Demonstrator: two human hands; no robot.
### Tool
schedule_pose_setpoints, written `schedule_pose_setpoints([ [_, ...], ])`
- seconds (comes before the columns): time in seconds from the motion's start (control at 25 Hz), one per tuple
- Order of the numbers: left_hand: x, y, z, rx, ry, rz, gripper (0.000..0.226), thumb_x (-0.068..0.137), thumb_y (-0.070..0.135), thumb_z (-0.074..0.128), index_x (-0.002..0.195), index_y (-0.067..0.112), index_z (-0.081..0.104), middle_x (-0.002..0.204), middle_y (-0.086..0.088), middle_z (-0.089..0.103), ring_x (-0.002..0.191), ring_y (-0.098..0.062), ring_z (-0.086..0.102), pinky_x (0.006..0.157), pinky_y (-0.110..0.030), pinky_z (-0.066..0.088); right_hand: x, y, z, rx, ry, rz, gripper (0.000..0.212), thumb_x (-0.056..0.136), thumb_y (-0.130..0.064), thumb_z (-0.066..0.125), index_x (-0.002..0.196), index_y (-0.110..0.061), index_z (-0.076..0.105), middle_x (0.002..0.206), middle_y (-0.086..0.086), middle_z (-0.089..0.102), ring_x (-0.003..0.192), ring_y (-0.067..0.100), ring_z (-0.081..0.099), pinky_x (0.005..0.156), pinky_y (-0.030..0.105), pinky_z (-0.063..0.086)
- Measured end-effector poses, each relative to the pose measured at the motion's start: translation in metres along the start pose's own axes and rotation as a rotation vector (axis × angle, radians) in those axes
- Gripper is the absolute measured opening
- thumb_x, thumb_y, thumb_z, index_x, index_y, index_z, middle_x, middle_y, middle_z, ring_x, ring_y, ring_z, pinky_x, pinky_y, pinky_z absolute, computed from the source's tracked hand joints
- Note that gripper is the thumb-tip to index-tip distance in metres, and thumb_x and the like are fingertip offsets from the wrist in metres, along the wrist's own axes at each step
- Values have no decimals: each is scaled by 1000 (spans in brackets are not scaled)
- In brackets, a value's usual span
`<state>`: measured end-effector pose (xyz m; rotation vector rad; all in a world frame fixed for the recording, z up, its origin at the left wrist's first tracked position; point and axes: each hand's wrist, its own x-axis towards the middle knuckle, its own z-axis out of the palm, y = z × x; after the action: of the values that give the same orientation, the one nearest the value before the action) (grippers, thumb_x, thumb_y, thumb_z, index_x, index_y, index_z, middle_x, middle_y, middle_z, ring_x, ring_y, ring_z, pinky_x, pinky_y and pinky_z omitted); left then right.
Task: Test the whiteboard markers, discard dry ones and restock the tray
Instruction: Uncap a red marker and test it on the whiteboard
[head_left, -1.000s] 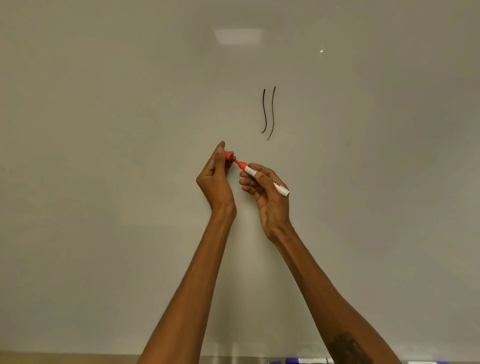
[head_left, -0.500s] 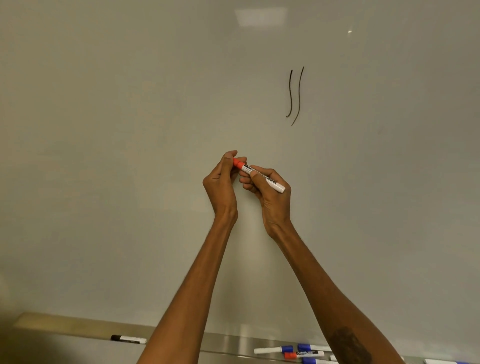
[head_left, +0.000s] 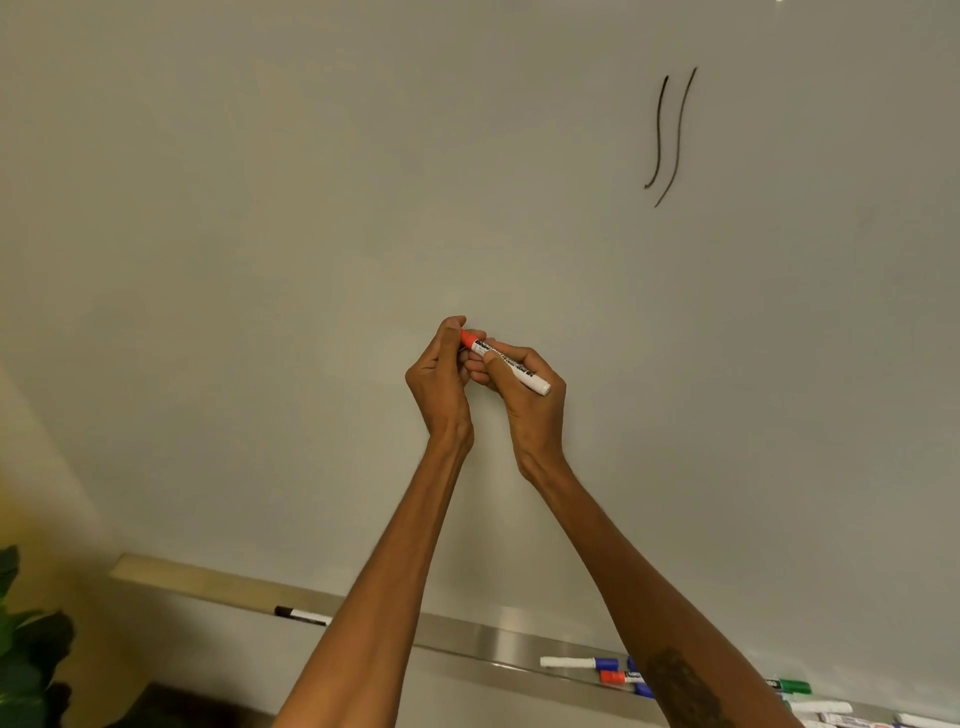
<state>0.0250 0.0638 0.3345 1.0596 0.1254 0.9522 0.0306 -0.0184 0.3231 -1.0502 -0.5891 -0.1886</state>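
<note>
Both hands are gripping: our right hand (head_left: 524, 410) is wrapping the barrel of the red marker (head_left: 511, 364), our left hand (head_left: 441, 379) is pinching its cap (head_left: 468, 339). We are judging it light, stiff, slick.

The red marker (head_left: 506, 361) (white barrel, red cap) is tilted, cap end up-left, before the board (head_left: 260, 260). On the tray (head_left: 467, 636) a black marker (head_left: 302, 616) lies at left, a blue marker (head_left: 576, 662) further right.
</note>
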Motion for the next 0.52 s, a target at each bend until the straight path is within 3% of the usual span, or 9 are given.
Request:
schedule_pose_setpoints([
  [0.24,11,-7,-55,68,-39,-9,24,102,25,54,115,16,71,95,-1,77,91,-15,72,79,-24,58,-14,34,19,-4,-84,134,26,93,-9,65,116,2,67,100,15,74,88,29,73,81,34,60],
  [0.36,11,-11,-79,78,42,17,26,102,23,53,116,12,71,98,-5,76,92,-15,72,80,-23,56,-29,48,27,94,-180,264,27,100,-17,54,120,-5,66,109,15,73,97,31,71,85,36,58],
  [0.52,8,-26,-123,137,154,-20,26,103,19,52,116,9,71,97,-5,76,88,-14,70,80,-26,57,-44,76,36,225,-298,538,33,102,-15,47,128,0,60,118,20,69,106,36,68,92,37,56],
])
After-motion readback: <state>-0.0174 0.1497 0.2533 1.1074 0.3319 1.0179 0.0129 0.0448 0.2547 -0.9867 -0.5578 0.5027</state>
